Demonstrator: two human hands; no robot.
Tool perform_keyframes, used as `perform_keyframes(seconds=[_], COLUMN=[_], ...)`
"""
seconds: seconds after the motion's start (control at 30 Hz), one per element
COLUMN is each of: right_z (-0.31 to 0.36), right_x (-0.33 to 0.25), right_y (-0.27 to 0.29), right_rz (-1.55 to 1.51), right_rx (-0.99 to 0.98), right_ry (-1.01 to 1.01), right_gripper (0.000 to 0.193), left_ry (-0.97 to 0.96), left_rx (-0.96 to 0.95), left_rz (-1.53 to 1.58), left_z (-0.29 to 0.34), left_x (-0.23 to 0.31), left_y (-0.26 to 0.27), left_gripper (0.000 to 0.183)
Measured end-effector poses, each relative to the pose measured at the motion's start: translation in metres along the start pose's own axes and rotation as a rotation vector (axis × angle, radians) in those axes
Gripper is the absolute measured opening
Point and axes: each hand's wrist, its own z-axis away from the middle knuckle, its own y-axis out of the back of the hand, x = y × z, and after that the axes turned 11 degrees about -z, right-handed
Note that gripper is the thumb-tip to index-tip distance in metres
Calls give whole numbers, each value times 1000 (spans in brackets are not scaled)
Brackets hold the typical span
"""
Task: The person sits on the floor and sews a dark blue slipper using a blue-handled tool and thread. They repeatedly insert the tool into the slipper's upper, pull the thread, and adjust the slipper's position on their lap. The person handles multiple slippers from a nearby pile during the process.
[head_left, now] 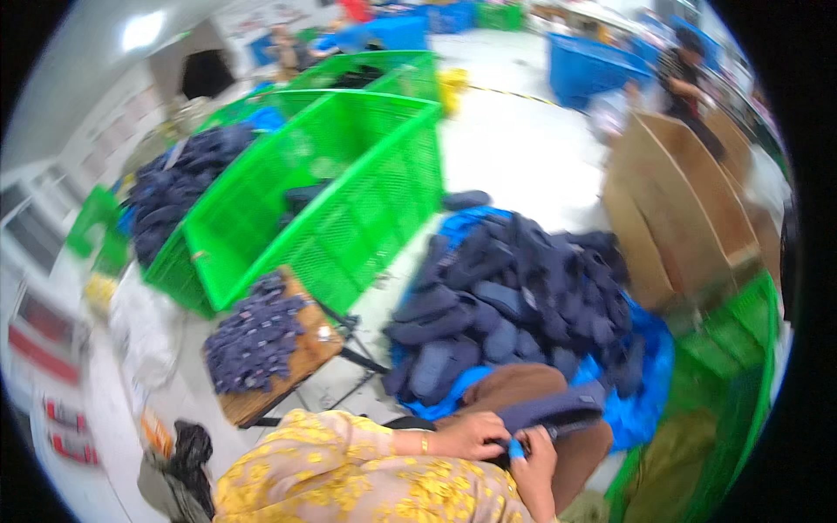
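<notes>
A dark blue slipper (558,408) lies across my lap, its near end at my fingers. My left hand (479,436) is closed on that end, a yellow band round its wrist. From the right, my right hand (535,462) pinches at the same spot, and a bright blue cover (516,449) wraps one fingertip there. Between the fingers shows a dark bit; whether it belongs to the slipper I cannot tell. Just beyond my knees, a heap of dark blue slippers (506,296) lies on a blue sheet (641,349).
A small wooden-topped table (318,336) at left bears many small dark pieces (255,340). Behind it stand large green crates (366,200), slippers in and beside them. A tall cardboard box (654,209) and another green crate (758,357) flank the right. Far right, another person (684,78) stands.
</notes>
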Motion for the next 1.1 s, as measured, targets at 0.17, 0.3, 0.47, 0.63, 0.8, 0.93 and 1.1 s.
perform_keyframes(seconds=[0.17, 0.3, 0.47, 0.63, 0.8, 0.93, 1.1], right_z=[-2, -4, -17, -12, -9, -10, -9], right_x=[-15, -10, 9, 11, 7, 5, -8], right_y=[8, 0, -18, -24, -21, -12, 3], right_rz=[37, 31, 2, 16, 0, 11, -5], right_rx=[-126, -40, 104, 148, 126, 72, -72], right_ry=[-24, 98, 331, 341, 235, 200, 79], right_gripper=[19, 3, 7, 7, 8, 7, 9], left_ry=[113, 159, 92, 95, 57, 97, 170], left_rx=[-2, -17, -18, -65, 40, 38, -17], left_rz=[80, 97, 85, 76, 77, 102, 125], left_z=[6, 7, 0, 4, 5, 2, 3], left_x=[1, -4, -5, -10, -7, -4, 0], left_y=[-10, -11, -9, -11, -14, -15, -8], left_gripper=[19, 19, 17, 17, 17, 18, 18])
